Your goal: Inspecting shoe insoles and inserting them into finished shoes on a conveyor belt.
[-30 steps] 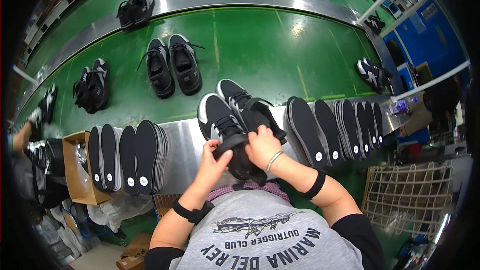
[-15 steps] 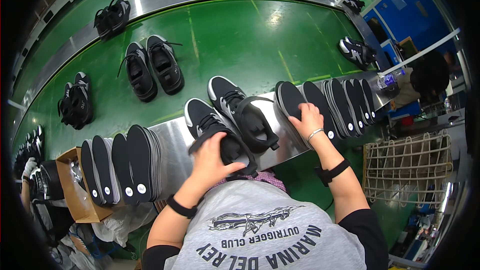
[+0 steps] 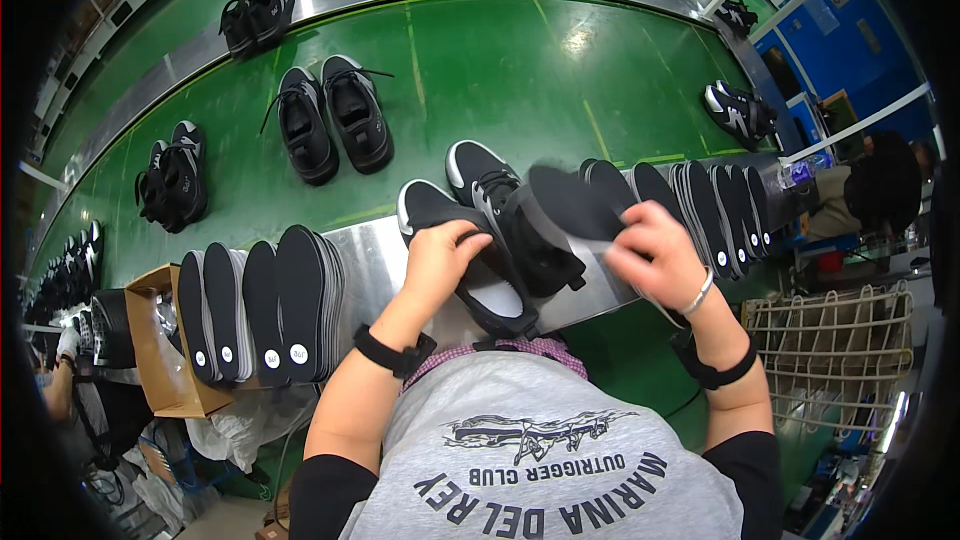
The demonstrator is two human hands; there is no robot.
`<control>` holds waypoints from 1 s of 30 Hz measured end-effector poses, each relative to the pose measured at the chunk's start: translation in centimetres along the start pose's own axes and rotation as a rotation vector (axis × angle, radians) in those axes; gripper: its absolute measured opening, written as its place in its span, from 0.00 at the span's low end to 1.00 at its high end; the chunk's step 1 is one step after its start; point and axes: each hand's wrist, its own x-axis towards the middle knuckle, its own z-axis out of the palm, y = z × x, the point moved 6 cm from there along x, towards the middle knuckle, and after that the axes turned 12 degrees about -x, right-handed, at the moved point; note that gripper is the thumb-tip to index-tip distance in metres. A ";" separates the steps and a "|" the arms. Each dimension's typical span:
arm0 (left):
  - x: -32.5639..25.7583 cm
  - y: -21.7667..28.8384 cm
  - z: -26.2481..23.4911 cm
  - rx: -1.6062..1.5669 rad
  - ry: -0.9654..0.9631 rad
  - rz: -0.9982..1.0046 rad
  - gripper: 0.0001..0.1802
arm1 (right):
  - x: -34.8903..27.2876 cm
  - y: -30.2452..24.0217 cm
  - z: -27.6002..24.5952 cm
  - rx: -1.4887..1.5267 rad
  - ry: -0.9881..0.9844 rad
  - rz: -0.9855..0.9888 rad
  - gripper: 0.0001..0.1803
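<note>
My left hand point(image 3: 441, 258) grips a black sneaker with a white heel point(image 3: 478, 270) that lies on the metal ledge point(image 3: 366, 262) in front of me. Its fingers hold the shoe's opening. A second black sneaker point(image 3: 505, 215) lies right beside it. My right hand point(image 3: 655, 255) holds a black insole point(image 3: 574, 203), lifted and blurred, just above the second sneaker. To its right stands a row of several black insoles point(image 3: 712, 208) on edge. Both wrists wear black bands, and the right also has a thin bracelet.
A green conveyor belt point(image 3: 500, 70) behind the ledge carries several pairs of black sneakers point(image 3: 333, 120). Stacks of black insoles point(image 3: 262, 305) stand on the ledge at my left, beside a cardboard box point(image 3: 160, 360). A wire basket point(image 3: 835, 350) hangs at right. Another person's hand point(image 3: 62, 345) shows far left.
My right hand has taken an insole from the row at right and brought it left toward the sneakers. My left hand has stayed on the sneaker.
</note>
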 end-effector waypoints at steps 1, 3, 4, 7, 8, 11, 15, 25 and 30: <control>0.4 -0.5 -0.1 -0.113 -0.017 -0.128 0.11 | 0.2 -2.5 0.2 -0.031 -0.180 -0.068 0.07; 0.8 -1.9 -0.4 -0.207 -0.018 -0.176 0.13 | -0.6 -5.5 2.6 -0.232 -0.426 -0.276 0.07; 1.0 -1.7 -0.3 -0.210 -0.023 -0.174 0.13 | -0.9 -6.3 3.9 -0.331 -0.521 -0.285 0.07; 0.8 -2.3 0.1 -0.185 -0.079 -0.244 0.16 | -0.6 -7.8 8.5 -0.489 -0.665 -0.236 0.07; 0.8 -3.0 0.3 -0.237 -0.070 -0.252 0.16 | -0.1 -8.1 10.2 -0.507 -0.688 -0.168 0.08; 0.6 -3.9 0.9 -0.315 -0.056 -0.266 0.16 | 1.3 -7.2 15.9 -0.395 -0.694 0.044 0.09; 0.3 -3.3 0.0 -0.268 0.010 -0.255 0.18 | 0.8 -8.3 14.1 -0.407 -0.632 0.028 0.16; 0.0 -2.7 -0.3 -0.228 0.042 -0.210 0.15 | -0.9 -9.5 9.9 -0.581 -0.557 -0.237 0.07; 0.0 -3.4 0.0 -0.303 0.071 -0.198 0.15 | 1.8 -9.6 16.2 -0.519 -0.634 -0.180 0.08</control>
